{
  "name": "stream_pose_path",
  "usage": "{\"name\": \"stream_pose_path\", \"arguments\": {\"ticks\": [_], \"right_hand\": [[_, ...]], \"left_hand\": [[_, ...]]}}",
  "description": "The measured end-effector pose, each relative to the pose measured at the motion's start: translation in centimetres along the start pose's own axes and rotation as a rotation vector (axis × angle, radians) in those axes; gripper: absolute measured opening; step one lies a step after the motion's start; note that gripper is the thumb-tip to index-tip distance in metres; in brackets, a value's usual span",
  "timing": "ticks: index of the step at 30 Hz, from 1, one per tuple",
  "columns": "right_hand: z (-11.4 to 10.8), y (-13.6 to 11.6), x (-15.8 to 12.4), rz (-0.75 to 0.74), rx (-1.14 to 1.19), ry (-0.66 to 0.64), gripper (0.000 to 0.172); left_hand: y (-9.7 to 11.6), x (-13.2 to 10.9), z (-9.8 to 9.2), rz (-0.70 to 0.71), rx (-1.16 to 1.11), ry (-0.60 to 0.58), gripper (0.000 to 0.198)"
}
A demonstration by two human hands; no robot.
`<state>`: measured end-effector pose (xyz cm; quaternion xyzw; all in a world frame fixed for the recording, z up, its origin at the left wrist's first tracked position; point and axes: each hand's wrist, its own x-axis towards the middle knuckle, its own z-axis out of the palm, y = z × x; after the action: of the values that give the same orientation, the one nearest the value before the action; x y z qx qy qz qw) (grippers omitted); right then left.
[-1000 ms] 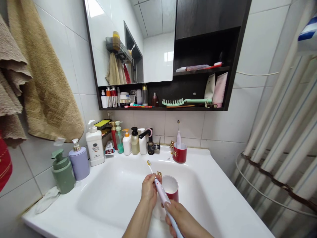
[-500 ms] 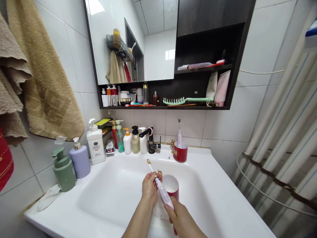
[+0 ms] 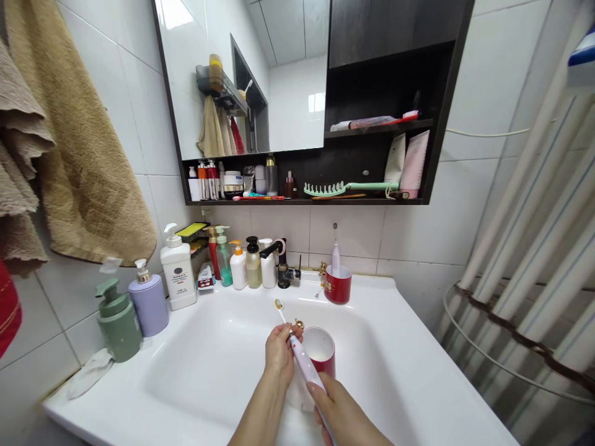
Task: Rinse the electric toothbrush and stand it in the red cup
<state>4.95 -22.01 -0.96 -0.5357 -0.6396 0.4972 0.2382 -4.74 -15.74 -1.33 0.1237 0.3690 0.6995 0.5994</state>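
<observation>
An electric toothbrush (image 3: pixel 304 361) with a pale pink handle is held slanted over the sink, its head (image 3: pixel 279 304) pointing up and left. My left hand (image 3: pixel 279 353) pinches it near the neck, where the brush head meets the handle. My right hand (image 3: pixel 337 406) is wrapped round the lower handle. Just behind the handle, a red cup with a white inside (image 3: pixel 328 364) stands in the basin, partly covered by my right hand. Another red cup (image 3: pixel 338 288) on the back rim holds a second pale handle (image 3: pixel 336 259).
The white sink (image 3: pixel 199 365) has a black faucet (image 3: pixel 282 266) at its back. Pump bottles, among them a green one (image 3: pixel 119 328) and a purple one (image 3: pixel 149 306), line the left and back rim. A dark shelf (image 3: pixel 302 202) hangs above. Towels (image 3: pixel 93 155) hang at left, pipes (image 3: pixel 534 248) stand right.
The view has shifted very slightly. Both hands keep nearly the same hold on the toothbrush, and the red cups stand where they were.
</observation>
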Motion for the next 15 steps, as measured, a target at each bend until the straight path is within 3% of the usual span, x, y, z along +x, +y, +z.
{"name": "stream_pose_path", "arguments": {"ticks": [3,7,12,15], "right_hand": [[0.0,0.2,0.1,-0.034,0.018,0.018,0.015],[0.2,1.0,0.3,0.038,0.128,-0.071,0.019],[0.1,1.5,0.3,-0.086,0.045,-0.002,0.021],[-1.0,0.9,0.1,-0.116,0.174,0.056,0.03]], "left_hand": [[-0.1,0.0,0.0,0.005,0.002,0.014,0.01],[0.1,0.2,0.0,-0.002,0.013,-0.001,0.01],[1.8,1.4,-0.9,0.063,0.023,0.082,0.012],[2.3,2.0,-1.1,0.044,0.28,0.034,0.007]]}}
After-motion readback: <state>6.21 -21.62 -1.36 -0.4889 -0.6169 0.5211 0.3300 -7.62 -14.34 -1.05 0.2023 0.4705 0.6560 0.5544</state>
